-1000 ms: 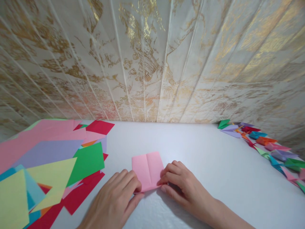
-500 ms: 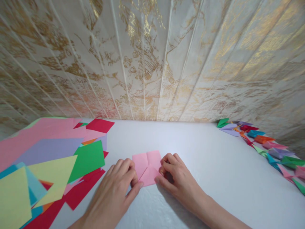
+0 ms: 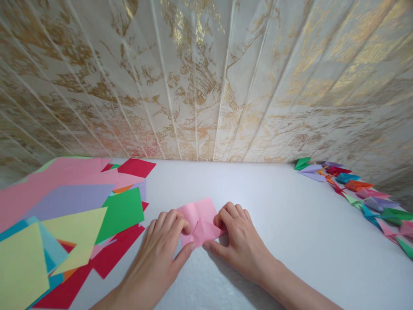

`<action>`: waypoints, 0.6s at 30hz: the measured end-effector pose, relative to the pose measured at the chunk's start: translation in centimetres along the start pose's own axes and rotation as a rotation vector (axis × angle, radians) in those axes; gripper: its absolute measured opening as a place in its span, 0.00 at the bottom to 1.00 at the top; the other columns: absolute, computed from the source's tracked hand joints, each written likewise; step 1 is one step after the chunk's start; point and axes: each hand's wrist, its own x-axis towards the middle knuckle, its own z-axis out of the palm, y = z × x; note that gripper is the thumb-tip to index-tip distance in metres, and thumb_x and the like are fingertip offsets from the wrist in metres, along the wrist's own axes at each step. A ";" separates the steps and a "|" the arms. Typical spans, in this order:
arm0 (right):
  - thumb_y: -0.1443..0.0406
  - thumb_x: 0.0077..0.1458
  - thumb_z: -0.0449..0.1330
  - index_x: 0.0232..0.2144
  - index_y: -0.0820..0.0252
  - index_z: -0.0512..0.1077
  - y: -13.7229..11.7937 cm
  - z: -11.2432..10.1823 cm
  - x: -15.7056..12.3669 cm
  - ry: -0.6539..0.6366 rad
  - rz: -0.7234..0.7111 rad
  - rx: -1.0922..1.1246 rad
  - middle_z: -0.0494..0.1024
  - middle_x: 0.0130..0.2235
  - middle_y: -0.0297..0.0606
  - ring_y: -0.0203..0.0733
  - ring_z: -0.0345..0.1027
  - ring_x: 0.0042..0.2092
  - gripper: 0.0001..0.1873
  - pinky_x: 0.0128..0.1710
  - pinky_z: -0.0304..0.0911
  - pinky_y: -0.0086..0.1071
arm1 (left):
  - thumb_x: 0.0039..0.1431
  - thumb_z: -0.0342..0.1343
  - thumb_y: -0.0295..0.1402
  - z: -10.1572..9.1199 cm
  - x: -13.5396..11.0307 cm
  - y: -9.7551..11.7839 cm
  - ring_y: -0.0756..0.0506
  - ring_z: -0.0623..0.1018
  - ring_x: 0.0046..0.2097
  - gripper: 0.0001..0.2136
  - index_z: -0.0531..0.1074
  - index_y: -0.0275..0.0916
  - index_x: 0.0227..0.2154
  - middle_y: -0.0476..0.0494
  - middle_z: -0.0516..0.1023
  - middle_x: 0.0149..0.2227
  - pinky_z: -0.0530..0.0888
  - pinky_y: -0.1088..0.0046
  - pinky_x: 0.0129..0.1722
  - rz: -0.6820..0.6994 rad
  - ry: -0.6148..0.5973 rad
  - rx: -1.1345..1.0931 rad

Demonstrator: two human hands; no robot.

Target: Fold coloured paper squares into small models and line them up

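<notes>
A small pink sheet of origami paper (image 3: 205,212), creased and partly folded, lies on the white tabletop between both hands. Two flaps along its near side are raised and bent. My left hand (image 3: 164,243) is closed at the paper's left edge, thumb near the bottom corner and curled fingers on the left flap. On the other side, my right hand (image 3: 237,237) pinches the right flap, its thumb by the lower edge and its fingers bent over the corner. The fingertips of both hands are partly hidden.
Loose coloured sheets, including a green sheet (image 3: 124,213) and a yellow sheet (image 3: 22,258), overlap at the left. Several folded paper pieces, among them an orange one (image 3: 358,185), line the right edge. A gold-patterned curtain (image 3: 200,86) hangs behind the white table (image 3: 267,189).
The pink paper has turned slightly, and its near flaps have lifted from lying flat. My right thumb has moved left along its lower edge.
</notes>
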 end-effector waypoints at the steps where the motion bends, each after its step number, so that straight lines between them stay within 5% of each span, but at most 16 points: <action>1: 0.64 0.49 0.71 0.30 0.58 0.68 0.0 0.0 0.0 -0.007 0.006 0.010 0.70 0.36 0.35 0.46 0.62 0.40 0.13 0.42 0.58 0.41 | 0.64 0.53 0.31 0.1 -0.1 0.0 0.39 0.68 0.43 0.03 0.64 0.43 0.35 0.47 0.68 0.40 0.65 0.57 0.42 0.008 0.014 0.006; 12: 0.66 0.49 0.69 0.26 0.58 0.66 -0.1 0.0 0.1 -0.021 0.018 -0.002 0.68 0.36 0.35 0.46 0.61 0.40 0.13 0.42 0.56 0.41 | 0.48 0.49 0.21 0.3 -0.8 0.8 0.37 0.67 0.46 0.16 0.60 0.44 0.39 0.44 0.68 0.42 0.65 0.56 0.44 -0.010 0.057 0.032; 18: 0.66 0.49 0.68 0.27 0.58 0.66 0.0 0.1 0.2 -0.013 0.016 -0.012 0.69 0.35 0.35 0.46 0.61 0.39 0.12 0.41 0.56 0.41 | 0.62 0.50 0.30 0.6 -0.8 1.1 0.38 0.68 0.45 0.06 0.62 0.43 0.41 0.43 0.69 0.43 0.66 0.56 0.44 -0.044 0.048 -0.004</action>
